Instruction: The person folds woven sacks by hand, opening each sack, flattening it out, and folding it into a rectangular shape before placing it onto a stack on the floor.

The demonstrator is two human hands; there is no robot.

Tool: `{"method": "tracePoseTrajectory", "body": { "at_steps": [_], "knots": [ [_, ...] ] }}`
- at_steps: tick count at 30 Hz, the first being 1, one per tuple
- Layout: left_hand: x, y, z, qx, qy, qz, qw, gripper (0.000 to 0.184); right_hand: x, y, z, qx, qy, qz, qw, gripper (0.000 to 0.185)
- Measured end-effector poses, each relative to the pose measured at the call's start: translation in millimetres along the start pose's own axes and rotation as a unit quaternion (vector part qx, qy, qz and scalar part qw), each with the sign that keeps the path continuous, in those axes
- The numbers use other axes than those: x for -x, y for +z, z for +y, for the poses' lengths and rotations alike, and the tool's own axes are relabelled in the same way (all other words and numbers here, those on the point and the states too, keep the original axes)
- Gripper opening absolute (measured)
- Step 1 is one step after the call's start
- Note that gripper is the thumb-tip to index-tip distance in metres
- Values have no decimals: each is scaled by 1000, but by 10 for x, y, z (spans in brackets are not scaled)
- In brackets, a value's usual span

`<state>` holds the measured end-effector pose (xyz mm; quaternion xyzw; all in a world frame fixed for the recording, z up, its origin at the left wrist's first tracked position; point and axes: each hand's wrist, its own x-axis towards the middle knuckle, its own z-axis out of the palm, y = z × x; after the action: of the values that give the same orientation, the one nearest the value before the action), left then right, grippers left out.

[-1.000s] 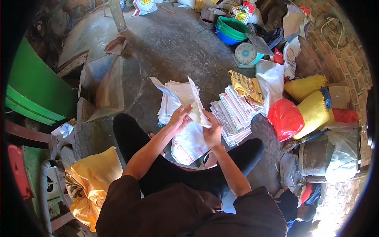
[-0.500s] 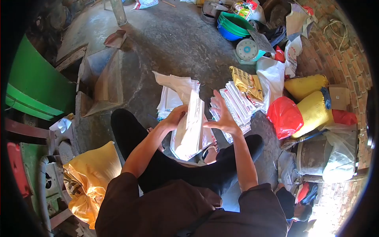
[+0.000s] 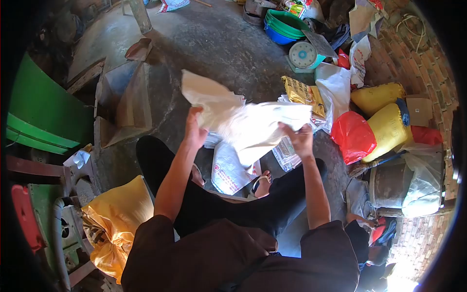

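A white woven sack [image 3: 267, 121] is stretched between my two hands above the floor, bright with glare and partly blurred. My left hand [image 3: 195, 129] grips its left part, where a flap sticks up and away from me. At the right side, my right hand [image 3: 297, 137] has its fingers closed on the near edge. Below lies a flat white sack with printing [image 3: 229, 170], between my feet. The raised sack partly hides a pile of folded sacks [image 3: 286, 155] by my right knee; a yellow printed bag [image 3: 302, 95] rests on that pile's far end.
To the right stand a red bag [image 3: 354, 137], yellow sacks [image 3: 386, 134] and a dial scale [image 3: 302, 55] near green basins [image 3: 284, 27]. An orange sack [image 3: 116, 219] leans at my left. Another person's arm [image 3: 362, 220] shows at lower right.
The sack has come up off the pile between my legs and spread out sideways. My left hand moved left and away from me; my right hand, open before, now holds the sack's right side.
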<state>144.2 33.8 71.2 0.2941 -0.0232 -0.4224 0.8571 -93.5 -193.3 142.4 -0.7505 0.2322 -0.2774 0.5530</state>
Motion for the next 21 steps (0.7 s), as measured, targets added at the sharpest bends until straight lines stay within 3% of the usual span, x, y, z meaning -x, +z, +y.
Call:
{"method": "tracePoseTrajectory", "body": {
  "at_steps": [3, 4, 6, 8, 11, 13, 15, 16, 17, 19, 21],
  "knots": [
    [-136, -177, 51, 10, 117, 16, 993, 37, -24, -328, -66, -19, -71, 96, 993, 18],
    [-126, -214, 47, -81, 148, 5, 986, 34, -7, -435, -79, 10, -82, 116, 990, 17],
    [-37, -170, 20, -322, 236, 63, 915, 34, -2, -510, -190, 21, -127, 162, 978, 15],
    [87, 60, 156, -508, 325, 67, 795, 33, -73, -675, -323, 67, -153, 197, 966, 14],
    [129, 220, 412, -420, 402, 71, 811, 41, -225, -949, -776, 104, -182, 213, 954, 16],
    [34, 282, 599, -404, 609, 130, 669, 65, -363, -1113, -1173, 88, -225, 234, 942, 18],
    [33, 468, 769, -459, 645, 332, 512, 96, -501, -1301, -1541, 53, -260, 257, 929, 20],
    [-198, 366, 824, -423, 598, 330, 596, 114, -550, -1385, -1747, 39, -281, 254, 925, 21],
    [-498, 112, 906, -460, 555, 311, 619, 115, -550, -1476, -1934, 66, -286, 240, 925, 23],
    [-706, 338, 1114, -423, 427, 95, 794, 101, -611, -1669, -2121, -8, -241, 191, 952, 26],
    [-1015, 621, 1274, -339, 266, -57, 901, 86, -663, -1839, -2256, -14, -247, 168, 954, 26]
  ]
}}
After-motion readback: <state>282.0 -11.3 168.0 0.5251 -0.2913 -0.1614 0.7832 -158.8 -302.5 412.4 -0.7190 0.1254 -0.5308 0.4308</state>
